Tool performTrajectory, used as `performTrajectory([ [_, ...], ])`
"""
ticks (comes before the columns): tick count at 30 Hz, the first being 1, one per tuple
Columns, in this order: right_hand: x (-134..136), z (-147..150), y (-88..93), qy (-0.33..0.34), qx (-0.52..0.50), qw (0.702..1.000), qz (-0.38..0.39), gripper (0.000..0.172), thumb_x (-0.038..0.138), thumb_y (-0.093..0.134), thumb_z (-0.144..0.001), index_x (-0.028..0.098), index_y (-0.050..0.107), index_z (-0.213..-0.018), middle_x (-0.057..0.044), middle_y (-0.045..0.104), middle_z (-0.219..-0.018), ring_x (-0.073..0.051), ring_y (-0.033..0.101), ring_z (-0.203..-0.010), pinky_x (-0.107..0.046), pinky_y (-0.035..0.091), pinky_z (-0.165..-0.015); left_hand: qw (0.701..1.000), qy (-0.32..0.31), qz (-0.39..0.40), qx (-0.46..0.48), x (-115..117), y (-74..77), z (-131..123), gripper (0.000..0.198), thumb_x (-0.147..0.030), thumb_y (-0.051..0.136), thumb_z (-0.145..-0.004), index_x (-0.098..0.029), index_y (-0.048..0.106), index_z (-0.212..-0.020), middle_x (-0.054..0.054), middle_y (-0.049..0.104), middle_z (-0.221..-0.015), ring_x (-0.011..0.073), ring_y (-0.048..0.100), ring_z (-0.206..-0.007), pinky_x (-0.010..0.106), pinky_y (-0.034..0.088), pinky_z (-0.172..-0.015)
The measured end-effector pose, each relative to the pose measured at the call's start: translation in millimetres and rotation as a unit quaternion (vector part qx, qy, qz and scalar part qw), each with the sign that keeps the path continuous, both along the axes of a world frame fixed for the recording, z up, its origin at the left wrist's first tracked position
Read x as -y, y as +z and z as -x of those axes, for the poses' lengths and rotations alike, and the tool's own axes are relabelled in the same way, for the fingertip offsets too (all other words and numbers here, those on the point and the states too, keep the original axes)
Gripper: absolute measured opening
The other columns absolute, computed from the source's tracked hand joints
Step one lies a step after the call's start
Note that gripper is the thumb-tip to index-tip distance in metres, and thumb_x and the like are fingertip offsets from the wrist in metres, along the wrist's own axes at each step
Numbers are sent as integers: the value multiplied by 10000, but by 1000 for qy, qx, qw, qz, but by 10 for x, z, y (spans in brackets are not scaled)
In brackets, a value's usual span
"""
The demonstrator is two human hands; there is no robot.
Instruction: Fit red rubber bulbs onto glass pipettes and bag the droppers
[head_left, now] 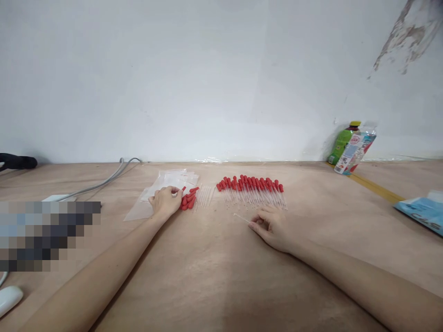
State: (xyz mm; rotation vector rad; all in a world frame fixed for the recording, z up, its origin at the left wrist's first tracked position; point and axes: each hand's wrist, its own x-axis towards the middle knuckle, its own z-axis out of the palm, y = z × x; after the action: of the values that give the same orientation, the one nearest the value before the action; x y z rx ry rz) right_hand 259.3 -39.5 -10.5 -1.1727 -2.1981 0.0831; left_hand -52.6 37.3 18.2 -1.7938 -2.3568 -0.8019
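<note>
A row of several glass droppers with red rubber bulbs (251, 190) lies across the middle of the brown table (214, 276). To its left sit a small heap of loose red bulbs (188, 199) and a bundle of bare glass tubes (204, 197). My left hand (166, 202) rests curled at the red bulbs, its fingertips pinching one, with clear plastic bags (166, 186) under and behind it. My right hand (273, 226) lies just in front of the dropper row, pinching one thin glass tube (241, 217) that points left.
A green bottle (344, 140) and a printed packet (355, 152) lean against the white wall at the back right. A blue pack (424, 212) lies at the right edge. Grey cables (104, 182) run along the left, above a blurred patch; a white object (8, 299) sits bottom left.
</note>
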Motion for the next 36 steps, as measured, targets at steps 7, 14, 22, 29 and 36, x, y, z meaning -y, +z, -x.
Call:
performTrajectory([
  [7, -19, 95, 52, -37, 0, 999, 25, 142, 341, 588, -739, 202, 595, -768, -16, 579, -768, -154, 516, -740, -301, 341, -685, 971, -194, -141, -7, 282, 3, -356, 176, -305, 447, -804, -179, 566, -832, 41, 630, -865, 213, 529, -854, 368, 328, -800],
  [14, -43, 104, 30, -40, 6, 999, 23, 87, 200, 523, -781, 188, 560, -703, -14, 570, -758, -152, 502, -760, -287, 343, -682, 899, -433, -46, -45, 716, -62, -757, 197, -272, 450, -832, -213, 609, -933, 34, 631, -887, 191, 538, -862, 364, 347, -810],
  [22, -5, 120, 26, -44, -42, 998, -29, 103, 183, 452, -822, 179, 522, -747, -21, 590, -763, -147, 521, -729, -304, 349, -710, 884, -465, -49, -12, 626, -155, -768, 236, -341, 502, -815, -222, 673, -925, 64, 512, -1210, 227, 458, -1123, 377, 356, -946],
  [29, -6, 156, -22, 22, -97, 993, -63, 169, 222, 416, -852, 185, 525, -976, -48, 621, -851, -156, 563, -784, -314, 409, -733, 880, -464, -33, 93, 703, -119, -883, 229, -298, 415, -872, -194, 614, -919, 31, 650, -871, 158, 589, -803, 275, 443, -728],
  [36, 29, 174, 44, 65, -76, 994, -50, 192, 199, 408, -861, 201, 580, -948, -40, 622, -884, -145, 551, -820, -298, 410, -747, 871, -467, -14, 149, 718, -118, -886, 190, -282, 454, -852, -188, 601, -930, 10, 650, -830, 135, 583, -742, 230, 434, -673],
])
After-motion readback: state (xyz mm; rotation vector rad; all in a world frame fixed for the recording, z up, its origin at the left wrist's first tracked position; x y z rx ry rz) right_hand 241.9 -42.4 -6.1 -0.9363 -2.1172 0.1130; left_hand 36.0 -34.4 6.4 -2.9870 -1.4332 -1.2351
